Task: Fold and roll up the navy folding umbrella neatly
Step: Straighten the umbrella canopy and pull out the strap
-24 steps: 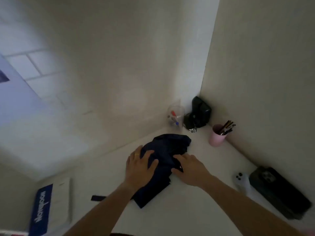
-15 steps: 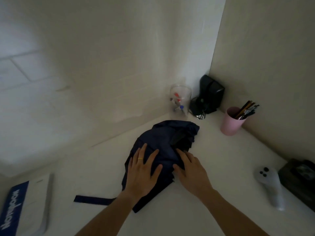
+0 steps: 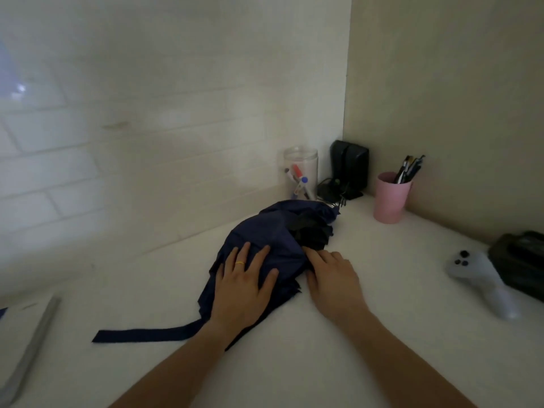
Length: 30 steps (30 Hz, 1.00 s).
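Corner of a dim room, pale brick-pattern wall meeting a plain beige one; white tabletop (image 3: 338,334) below, carrying: clear jar (image 3: 300,172) of markers; black device (image 3: 349,169) in the corner; pink cup (image 3: 391,197) of pens; white controller (image 3: 482,279) and dark case (image 3: 521,260) at right; flat white item (image 3: 26,334) at left edge; navy umbrella (image 3: 273,242), collapsed, canopy bunched, lying mid-table, near the jar; its strap (image 3: 147,334) trailing loose to the left; left hand (image 3: 244,285), ringed, fingers spread flat, pressing the canopy; right hand (image 3: 332,278) flat beside it, fingertips at the fabric edge, gripping nothing; step judged: smoothing panels before rolling; advice: flatten each pleat one way, hold folds pinned, roll tight toward the strap
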Each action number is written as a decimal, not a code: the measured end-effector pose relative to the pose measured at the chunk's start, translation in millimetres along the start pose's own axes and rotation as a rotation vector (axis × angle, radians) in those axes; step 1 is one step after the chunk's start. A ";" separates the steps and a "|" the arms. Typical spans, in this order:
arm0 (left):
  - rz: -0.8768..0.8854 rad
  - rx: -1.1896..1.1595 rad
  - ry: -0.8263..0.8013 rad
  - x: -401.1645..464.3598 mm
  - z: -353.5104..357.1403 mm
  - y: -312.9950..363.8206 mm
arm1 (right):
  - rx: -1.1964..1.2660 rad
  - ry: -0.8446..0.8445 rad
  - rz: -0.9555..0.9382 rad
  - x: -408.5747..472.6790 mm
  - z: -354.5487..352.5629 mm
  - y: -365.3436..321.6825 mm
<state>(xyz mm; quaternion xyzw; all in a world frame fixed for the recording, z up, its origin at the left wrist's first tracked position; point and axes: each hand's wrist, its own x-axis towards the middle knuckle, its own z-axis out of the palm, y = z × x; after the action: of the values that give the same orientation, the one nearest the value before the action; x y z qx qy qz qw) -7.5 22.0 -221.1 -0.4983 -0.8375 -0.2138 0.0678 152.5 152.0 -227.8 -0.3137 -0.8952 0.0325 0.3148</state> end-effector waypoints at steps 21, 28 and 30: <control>-0.160 0.094 0.003 -97.3 -75.5 -62.5 | 0.384 -0.109 0.474 -67.7 -61.8 -99.2; -0.313 -0.131 0.233 -73.0 -61.5 -85.2 | 0.296 0.418 0.437 -28.0 -61.9 -92.0; -0.248 -0.022 0.220 -69.8 -52.1 -87.8 | 0.252 0.395 0.442 -5.1 -63.3 -90.7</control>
<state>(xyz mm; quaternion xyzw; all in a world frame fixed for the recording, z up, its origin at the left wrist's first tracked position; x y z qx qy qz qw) -54.0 -92.5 -222.5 -0.3654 -0.8777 -0.2830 0.1266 143.4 67.5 -156.8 -0.4592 -0.7158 0.1492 0.5044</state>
